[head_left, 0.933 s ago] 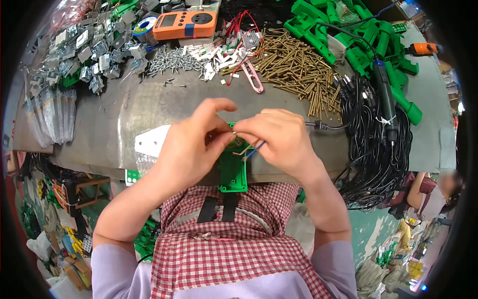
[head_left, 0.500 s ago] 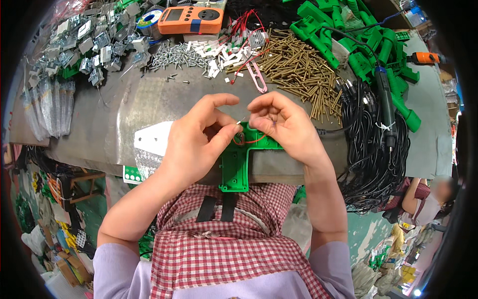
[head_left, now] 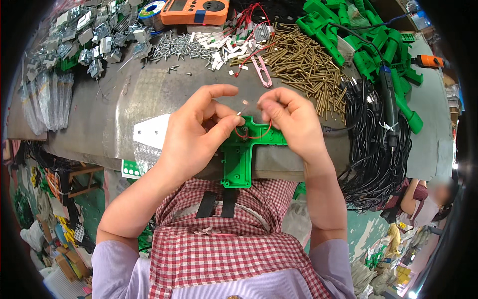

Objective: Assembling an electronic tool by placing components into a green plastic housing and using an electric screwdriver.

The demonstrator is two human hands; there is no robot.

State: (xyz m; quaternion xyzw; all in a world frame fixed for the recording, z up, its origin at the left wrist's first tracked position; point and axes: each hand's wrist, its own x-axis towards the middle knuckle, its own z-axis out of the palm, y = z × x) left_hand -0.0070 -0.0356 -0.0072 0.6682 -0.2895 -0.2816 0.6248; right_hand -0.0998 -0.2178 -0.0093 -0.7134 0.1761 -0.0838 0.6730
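Note:
A green plastic housing (head_left: 238,167), open side up, lies at the near edge of the bench below my hands. A thin red wire (head_left: 255,137) loops across its upper part. My left hand (head_left: 199,127) pinches a small pale wire end (head_left: 239,113) between thumb and index finger, just above the housing. Beside it my right hand (head_left: 291,119) is closed with curled fingers, and the red wire runs up to its fingertips. A tiny blurred coppery piece (head_left: 245,102) shows between the two hands; what it belongs to I cannot make out.
Across the back lie screws (head_left: 179,50), white parts (head_left: 226,54), brass pins (head_left: 303,65), a pink tool (head_left: 261,72) and an orange meter (head_left: 195,11). Coiled black cables (head_left: 373,154) and green housings (head_left: 368,55) crowd the right. A white plate (head_left: 152,131) lies left.
My right hand has shifted right, away from the left, and the red wire now arches up to it. The left hand keeps its pinch. The view has shifted slightly.

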